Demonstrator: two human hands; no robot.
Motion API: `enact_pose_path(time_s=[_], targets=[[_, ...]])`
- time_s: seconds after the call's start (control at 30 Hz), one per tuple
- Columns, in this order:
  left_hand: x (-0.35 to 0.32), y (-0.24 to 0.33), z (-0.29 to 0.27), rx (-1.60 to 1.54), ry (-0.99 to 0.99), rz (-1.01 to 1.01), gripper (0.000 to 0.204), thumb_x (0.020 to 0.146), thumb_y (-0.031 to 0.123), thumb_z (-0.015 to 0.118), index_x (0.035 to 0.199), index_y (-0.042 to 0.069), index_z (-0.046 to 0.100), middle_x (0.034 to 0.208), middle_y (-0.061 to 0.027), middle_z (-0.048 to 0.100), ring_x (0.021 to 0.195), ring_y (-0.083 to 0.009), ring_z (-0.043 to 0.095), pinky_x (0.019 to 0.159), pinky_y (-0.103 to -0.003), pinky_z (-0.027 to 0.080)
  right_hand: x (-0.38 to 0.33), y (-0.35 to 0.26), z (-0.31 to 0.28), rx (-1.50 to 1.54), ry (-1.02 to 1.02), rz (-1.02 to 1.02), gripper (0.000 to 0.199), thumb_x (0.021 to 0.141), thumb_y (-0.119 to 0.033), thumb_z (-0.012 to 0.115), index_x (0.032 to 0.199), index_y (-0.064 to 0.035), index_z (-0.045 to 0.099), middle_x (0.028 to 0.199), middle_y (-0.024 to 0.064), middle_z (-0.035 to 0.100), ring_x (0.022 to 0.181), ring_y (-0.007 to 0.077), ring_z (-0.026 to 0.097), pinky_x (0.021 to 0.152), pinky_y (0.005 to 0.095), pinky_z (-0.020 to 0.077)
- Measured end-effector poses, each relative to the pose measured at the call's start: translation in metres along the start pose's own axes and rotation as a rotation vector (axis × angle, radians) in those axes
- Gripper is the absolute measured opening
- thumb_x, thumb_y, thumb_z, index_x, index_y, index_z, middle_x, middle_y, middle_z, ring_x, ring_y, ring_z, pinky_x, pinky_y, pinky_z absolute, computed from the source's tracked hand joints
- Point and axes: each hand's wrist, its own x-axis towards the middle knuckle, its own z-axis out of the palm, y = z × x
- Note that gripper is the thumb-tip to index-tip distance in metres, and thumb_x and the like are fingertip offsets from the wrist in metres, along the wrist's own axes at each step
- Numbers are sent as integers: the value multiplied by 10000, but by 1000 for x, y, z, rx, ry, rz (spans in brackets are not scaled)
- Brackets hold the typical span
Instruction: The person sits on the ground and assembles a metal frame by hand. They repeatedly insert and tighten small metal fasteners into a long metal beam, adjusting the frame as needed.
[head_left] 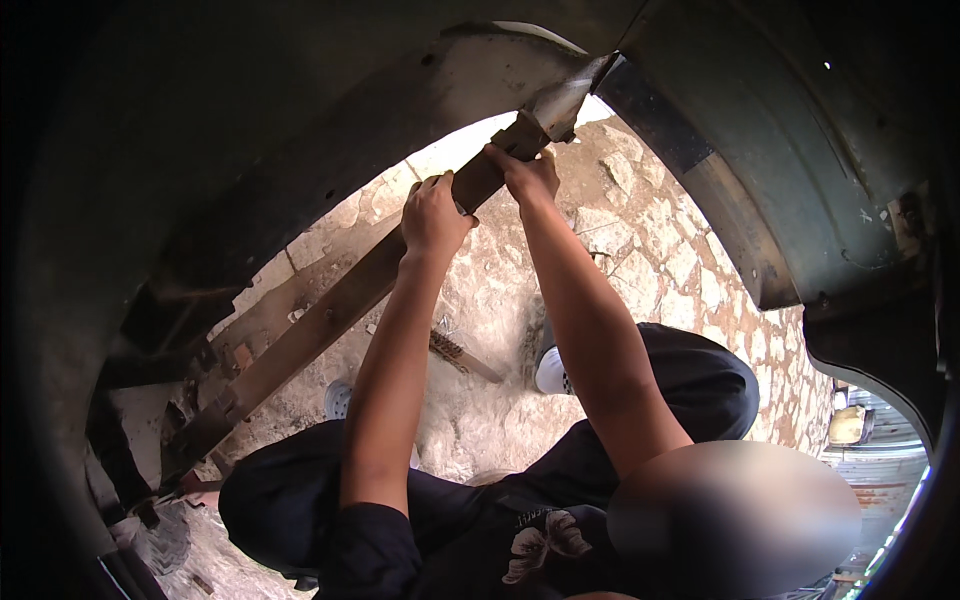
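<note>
— What are we gripping?
— A long rusty brown bar (330, 315), slanting up to the dark curved metal arch (300, 150). Our left hand (433, 215) wraps around it; our right hand (525, 175) clasps it higher, nearer the arch.
— Below the bar?
— A wire brush (462, 355) on the stone paving (650, 250), beside our white shoe (552, 372).

Arms: 2 bare forearms rise from the lower edge, both stretched upward, nearly straight at the elbows.
Left hand (434, 215): raised, back of hand facing the camera, fingers curled over in a closed grip.
Right hand (527, 172): higher and just right of the left, fingers wrapped closed, wrist bent slightly.
Spacing: the 2 hands sit near each other, not touching.
Sleeves: short, dark, at the upper arms.
</note>
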Motion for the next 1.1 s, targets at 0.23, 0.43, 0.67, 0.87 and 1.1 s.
enact_pose_path(time_s=[0.23,0.43,0.67,0.87,1.1], targets=[[-3,-6,-7,-68,46,-5,751,627,223,960,1296,29,681,1215,-183,725,1156,-355,670,1008,-436,528,-22,3,-21,102,-96,150,876,721,-435,947,1339,38,545,1060,216,748,887,254,758,699,328,633],[-4,-2,-3,-38,22,-1,742,634,226,961,1291,19,684,1210,-189,727,1151,-360,674,1004,-438,532,-17,-17,-12,118,-76,89,825,728,-397,951,1285,58,546,919,142,730,720,196,721,576,295,630],[-1,10,-8,1,-56,-72,736,630,232,965,1286,36,698,1153,-187,748,1104,-363,695,977,-441,543,-8,4,-10,187,-45,25,968,709,-441,955,1371,81,480,890,152,731,631,202,687,562,309,570],[-1,2,-8,-8,-28,-71,753,622,257,969,1298,64,701,1141,-196,749,1110,-357,692,975,-437,541,-14,18,-5,57,28,49,1068,705,-449,951,1433,123,421,860,162,732,602,210,679,576,316,556],[1,8,-7,13,-105,-92,772,628,280,968,1318,73,690,1156,-197,744,1125,-359,679,994,-443,530,-3,0,12,57,96,-58,1043,663,-453,953,1411,73,451,1090,240,734,938,329,748,828,386,602]])
